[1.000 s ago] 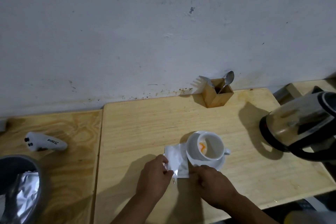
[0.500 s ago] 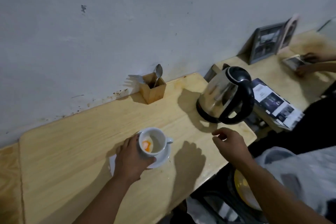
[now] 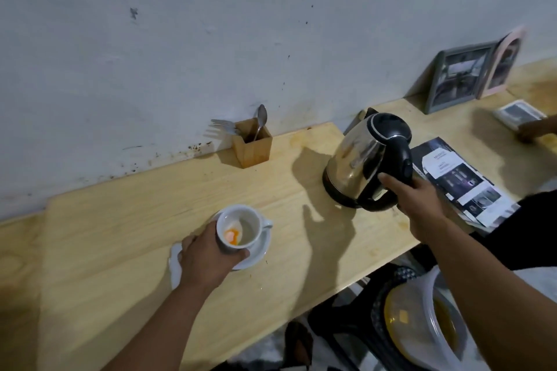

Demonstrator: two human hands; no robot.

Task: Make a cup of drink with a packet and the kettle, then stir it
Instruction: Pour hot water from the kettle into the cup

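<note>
Cup (image 3: 239,230): white, seated on a white saucer (image 3: 256,256) near the front edge of the wooden bench (image 3: 120,250). It contains orange powder on the bottom and a pale residue up the inner wall. The left hand (image 3: 208,259) wraps the cup's near side, its fingers (image 3: 241,253) closed around the wall. A white packet (image 3: 175,265) lies flat on the bench beside the saucer, partly under that hand.

Kettle (image 3: 366,164): steel body, black lid and handle, standing on the bench to the right of the cup, well apart from it. The right hand (image 3: 422,205) is at the handle with its fingers (image 3: 388,181) curled around the lower grip.

A wooden holder (image 3: 253,146) stands against the wall (image 3: 211,39) and contains a spoon (image 3: 259,120) and a fork (image 3: 224,126). The wall is white and stained along its base. Printed leaflets (image 3: 461,181) lie to the right of the kettle. Two picture frames (image 3: 464,78) lean against the wall on an adjoining surface.
</note>
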